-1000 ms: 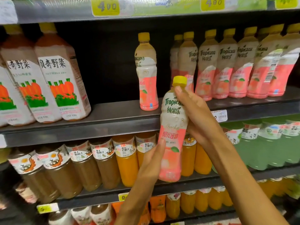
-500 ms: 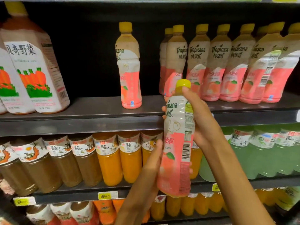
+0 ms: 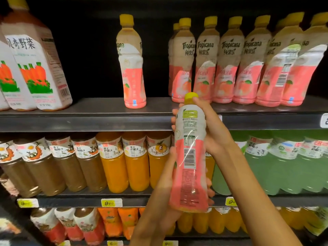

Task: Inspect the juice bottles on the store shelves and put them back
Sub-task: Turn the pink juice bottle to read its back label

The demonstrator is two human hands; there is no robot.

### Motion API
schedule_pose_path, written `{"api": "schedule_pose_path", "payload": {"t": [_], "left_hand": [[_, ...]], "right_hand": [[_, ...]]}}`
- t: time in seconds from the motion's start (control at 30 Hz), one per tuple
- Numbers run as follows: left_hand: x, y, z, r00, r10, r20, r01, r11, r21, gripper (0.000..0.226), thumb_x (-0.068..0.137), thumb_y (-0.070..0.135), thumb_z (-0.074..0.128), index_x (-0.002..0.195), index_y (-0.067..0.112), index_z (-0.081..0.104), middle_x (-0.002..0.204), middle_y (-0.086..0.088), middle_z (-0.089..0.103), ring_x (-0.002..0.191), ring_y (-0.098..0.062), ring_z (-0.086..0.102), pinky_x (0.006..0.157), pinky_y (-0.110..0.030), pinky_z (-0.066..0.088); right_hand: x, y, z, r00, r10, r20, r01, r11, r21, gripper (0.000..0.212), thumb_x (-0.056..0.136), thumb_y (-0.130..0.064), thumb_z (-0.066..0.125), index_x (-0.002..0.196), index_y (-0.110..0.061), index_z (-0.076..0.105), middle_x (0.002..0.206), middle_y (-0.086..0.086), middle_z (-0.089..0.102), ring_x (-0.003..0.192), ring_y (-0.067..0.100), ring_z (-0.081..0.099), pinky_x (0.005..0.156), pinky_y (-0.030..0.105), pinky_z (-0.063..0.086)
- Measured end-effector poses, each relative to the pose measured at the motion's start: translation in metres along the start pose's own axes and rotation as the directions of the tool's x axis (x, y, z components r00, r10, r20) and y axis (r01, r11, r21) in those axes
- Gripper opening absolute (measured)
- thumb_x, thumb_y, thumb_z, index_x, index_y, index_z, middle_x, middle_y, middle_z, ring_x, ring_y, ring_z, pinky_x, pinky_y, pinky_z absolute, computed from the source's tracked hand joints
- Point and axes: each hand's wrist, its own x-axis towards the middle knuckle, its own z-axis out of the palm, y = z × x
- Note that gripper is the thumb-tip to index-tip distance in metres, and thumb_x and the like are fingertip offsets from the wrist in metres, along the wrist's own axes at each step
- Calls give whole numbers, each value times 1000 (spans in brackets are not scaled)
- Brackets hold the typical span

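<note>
Both grips clamp our full, smooth peach juice bottle (image 3: 190, 157): right hand (image 3: 213, 132) high, left hand (image 3: 166, 176) low.

Dark shelves (image 3: 85, 121) bearing juice bottles (image 3: 230, 68)
</note>
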Motion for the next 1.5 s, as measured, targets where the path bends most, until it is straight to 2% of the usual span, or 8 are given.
{"api": "schedule_pose_path", "payload": {"t": [0.2, 0.3, 0.43, 0.63, 0.9, 1.07, 1.3, 1.5], "left_hand": [[9, 2, -4, 981, 87, -173, -44, 970, 237, 74, 68, 71, 40, 107, 14, 69, 94, -19, 71, 85, -30, 68, 86, -44, 53], [7, -1, -3, 966, 169, -194, -94, 934, 344, 63, 73, 70, 43, 95, 18, 73, 88, -13, 72, 80, -25, 70, 77, -36, 55], [7, -6, -1, 965, 192, -177, -127, 937, 325, 59, 73, 70, 50, 91, 19, 73, 83, -12, 72, 75, -22, 70, 68, -28, 57], [3, -7, 2, 996, 76, -54, -65, 982, 179, 72, 75, 76, 49, 107, 16, 70, 85, -12, 69, 73, -23, 67, 69, -35, 55], [19, -9, -4, 965, 177, -192, -103, 934, 343, 69, 70, 82, 42, 103, 28, 72, 96, -13, 73, 87, -24, 70, 81, -40, 52], [21, -14, -6, 957, 163, -240, -106, 967, 231, 67, 78, 71, 40, 95, 15, 72, 74, -16, 71, 65, -24, 69, 58, -31, 56], [7, -12, 1, 992, 86, -88, -82, 995, 52, 53, 93, 54, 38, 95, 13, 71, 74, -15, 68, 64, -25, 67, 60, -34, 55], [7, -15, 8, 998, -57, 13, 58, 997, -55, 77, 90, 65, 24, 96, 3, 69, 76, -15, 67, 66, -24, 67, 65, -33, 55]], "right_hand": [[-6, -6, -4, 986, -168, -12, 161, 960, -230, 35, 86, -34, 60, 97, 0, 64, 76, 11, 72, 64, 20, 69, 60, 30, 58], [-8, -7, -4, 971, -239, -14, 221, 916, -334, 37, 92, -33, 58, 99, 1, 67, 79, 13, 72, 73, 22, 70, 66, 31, 59], [-7, -11, -5, 975, -211, 68, 221, 926, -306, 49, 83, -46, 62, 106, -3, 66, 94, 13, 72, 91, 27, 69, 77, 37, 59], [-3, -9, -3, 977, -109, 186, 116, 993, -27, 40, 81, -42, 56, 95, -6, 62, 87, 12, 73, 82, 28, 72, 70, 38, 60], [-4, -9, -9, 950, -263, 169, 291, 942, -170, 23, 87, -32, 56, 80, -12, 65, 77, 5, 69, 66, 19, 66, 63, 30, 57], [-11, -9, -6, 951, -286, 114, 308, 906, -291, 37, 84, -37, 61, 96, -2, 64, 77, 7, 72, 69, 18, 70, 62, 29, 57], [-13, -11, -5, 970, -181, 162, 214, 954, -211, 54, 84, -39, 59, 117, 4, 58, 96, 12, 73, 89, 25, 71, 75, 35, 58], [-6, -3, -11, 988, -104, 117, 110, 993, -45, 30, 86, -34, 56, 94, -6, 62, 80, 9, 71, 69, 22, 69, 61, 32, 57]]}}
